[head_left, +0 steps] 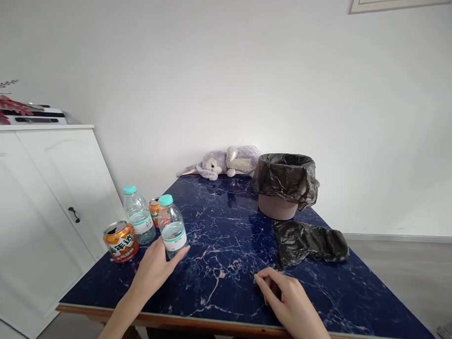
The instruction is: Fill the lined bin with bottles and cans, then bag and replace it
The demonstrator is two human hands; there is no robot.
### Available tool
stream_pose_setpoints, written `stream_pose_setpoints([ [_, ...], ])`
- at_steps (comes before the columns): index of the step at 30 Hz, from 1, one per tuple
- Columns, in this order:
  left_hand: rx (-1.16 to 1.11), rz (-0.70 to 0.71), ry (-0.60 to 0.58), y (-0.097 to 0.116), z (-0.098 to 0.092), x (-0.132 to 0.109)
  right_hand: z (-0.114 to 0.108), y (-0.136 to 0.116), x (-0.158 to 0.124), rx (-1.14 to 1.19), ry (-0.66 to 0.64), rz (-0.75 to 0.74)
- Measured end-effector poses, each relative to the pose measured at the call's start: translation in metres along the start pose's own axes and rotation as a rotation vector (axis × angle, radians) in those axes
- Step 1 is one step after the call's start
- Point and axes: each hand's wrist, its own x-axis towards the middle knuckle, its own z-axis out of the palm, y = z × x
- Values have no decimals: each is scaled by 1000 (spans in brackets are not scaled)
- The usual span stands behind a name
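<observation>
Blue-green is the cap (pixel 166 200) on the front bottle (pixel 174 226), seen from the head, upright on the desk's (pixel 222 288) left side. The left hand (pixel 155 262) hugs it low down, near an orange can (pixel 122 244). The right hand (pixel 284 294) is curled up, fingertips together, near the black bag (pixel 308 242).

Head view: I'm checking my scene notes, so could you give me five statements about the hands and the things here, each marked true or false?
1. The left hand grips a bottle. True.
2. The toy sits upright. False: the toy rabbit lies down.
3. A black liner covers the rim of the bin. True.
4. The right hand holds a can. False: both cans stand near the bottles, well away from the right hand.
5. The other bottle has a teal cap. True.
</observation>
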Motion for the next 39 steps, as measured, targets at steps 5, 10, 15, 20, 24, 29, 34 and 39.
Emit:
stream_pose_setpoints([
  [5,2,77,-26,21,16,12,-1,-3,0,8,-9,19],
  [10,-17,208,-15,41,32,24,0,-2,1,-3,1,2],
  [15,-32,265,-20,54,47,38,-1,-2,1,-6,6,-8],
  [20,-46,288,-43,56,59,55,-1,-3,0,0,7,-4],
  [24,-73,299,-76,51,65,68,0,-2,0,-20,-6,-2],
  [29,-103,263,-75,41,72,77,-11,-12,5,-92,-128,-11],
  [34,-135,204,-87,29,73,90,-38,-34,27,-138,-320,-112],
  [39,-164,140,-98,14,75,110,-70,-43,90,-386,131,-476],
])
